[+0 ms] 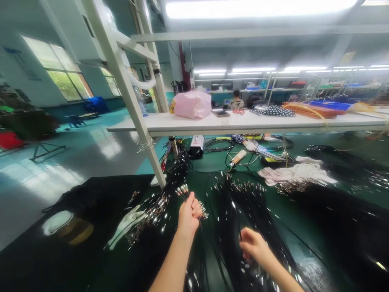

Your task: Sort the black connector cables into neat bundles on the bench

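My left hand is closed round a bunch of thin black cables, whose metal-tipped ends fan out above the fist. To its right, a large bundle of black cables lies on the dark green table, tips pointing away from me. My right hand is over this bundle, fingers curled and pinched on a black cable; the fingertips are partly hidden. Another pile of tipped cables lies left of my left hand, beside a white glove.
A white shelf spans the table's back, carrying a pink bag and a phone. Its upright post stands at left. More cables and a pale cloth lie right. A person sits beyond.
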Available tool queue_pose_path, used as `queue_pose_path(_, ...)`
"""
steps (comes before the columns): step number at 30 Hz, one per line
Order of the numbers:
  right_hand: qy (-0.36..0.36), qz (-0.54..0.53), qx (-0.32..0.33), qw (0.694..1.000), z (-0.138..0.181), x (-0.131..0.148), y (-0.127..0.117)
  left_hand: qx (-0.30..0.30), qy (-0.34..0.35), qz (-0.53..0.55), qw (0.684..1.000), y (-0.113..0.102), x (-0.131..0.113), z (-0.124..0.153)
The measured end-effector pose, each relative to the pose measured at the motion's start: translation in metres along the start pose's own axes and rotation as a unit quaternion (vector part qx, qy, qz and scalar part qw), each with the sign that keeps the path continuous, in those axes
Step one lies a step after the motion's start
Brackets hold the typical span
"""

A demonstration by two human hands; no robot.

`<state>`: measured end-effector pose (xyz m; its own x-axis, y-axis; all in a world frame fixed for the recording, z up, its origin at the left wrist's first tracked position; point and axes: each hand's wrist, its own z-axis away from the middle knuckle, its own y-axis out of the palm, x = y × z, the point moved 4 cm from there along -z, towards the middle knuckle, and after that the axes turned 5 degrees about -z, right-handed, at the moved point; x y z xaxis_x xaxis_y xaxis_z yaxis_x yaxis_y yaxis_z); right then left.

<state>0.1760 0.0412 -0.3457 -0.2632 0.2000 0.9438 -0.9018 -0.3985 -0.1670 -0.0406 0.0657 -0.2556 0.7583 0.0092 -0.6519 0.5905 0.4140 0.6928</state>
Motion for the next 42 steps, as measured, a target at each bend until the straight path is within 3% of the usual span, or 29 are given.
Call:
queue_pose_path(3, -0.058, -0.042, 0.025, 0.997, 0.030, 0.011, 0.002, 0.053, 0.019, -0.035, 0.998, 0.036, -0.001, 0.009)
queue_pose_path(8, -0.118, 0.030, 0.018, 0.992, 0.052, 0.016, 0.007, 0.208, 0.023, -0.119, 0.970, 0.089, 0.011, 0.045)
queue_pose_path(13, -0.205, 0.138, -0.014, 0.969, 0.066, 0.028, 0.012, 0.213, 0.056, -0.221, 0.950, 0.094, 0.012, 0.065)
queue_pose_path(17, -0.216, 0.129, -0.050, 0.966, 0.091, 0.039, 0.007, 0.222, 0.058, -0.235, 0.945, 0.094, -0.005, 0.078)
queue_pose_path(19, -0.212, 0.097, -0.087, 0.968, 0.110, 0.042, -0.001, 0.242, 0.020, -0.211, 0.947, 0.100, -0.017, 0.085)
queue_pose_path(21, -0.159, 0.054, -0.077, 0.983, 0.131, 0.034, -0.005, 0.260, -0.033, -0.183, 0.948, 0.111, -0.028, 0.094)
queue_pose_path(24, -0.013, -0.096, 0.069, 0.993, 0.159, -0.001, 0.010, 0.283, -0.070, -0.114, 0.950, 0.138, -0.047, 0.116)
queue_pose_path(27, 0.038, -0.314, 0.142, 0.938, 0.178, -0.040, 0.036, 0.316, -0.020, -0.051, 0.947, 0.172, -0.067, 0.150)
queue_pose_path(29, 0.029, -0.420, 0.117, 0.899, 0.182, -0.059, 0.049, 0.331, 0.038, -0.035, 0.942, 0.193, -0.078, 0.176)
queue_pose_path(31, 0.000, -0.447, 0.084, 0.891, 0.182, -0.062, 0.058, 0.353, 0.091, -0.038, 0.931, 0.211, -0.087, 0.201)
queue_pose_path(33, -0.088, -0.344, 0.051, 0.933, 0.180, -0.043, 0.059, 0.375, 0.138, -0.048, 0.915, 0.227, -0.091, 0.221)
queue_pose_path(35, -0.228, -0.125, 0.010, 0.966, 0.177, -0.007, 0.055, 0.391, 0.161, -0.062, 0.904, 0.239, -0.089, 0.232)
queue_pose_path(36, -0.297, -0.002, -0.018, 0.955, 0.175, 0.012, 0.054, 0.395, 0.163, -0.067, 0.902, 0.244, -0.086, 0.234)
queue_pose_path(38, -0.376, 0.197, -0.093, 0.901, 0.164, 0.037, 0.051, 0.397, 0.152, -0.075, 0.902, 0.253, -0.078, 0.233)
queue_pose_path(40, -0.360, 0.313, -0.170, 0.862, 0.143, 0.038, 0.049, 0.390, 0.141, -0.081, 0.906, 0.260, -0.072, 0.229)
queue_pose_path(42, -0.276, 0.382, -0.208, 0.857, 0.117, 0.013, 0.049, 0.371, 0.136, -0.081, 0.915, 0.267, -0.075, 0.222)
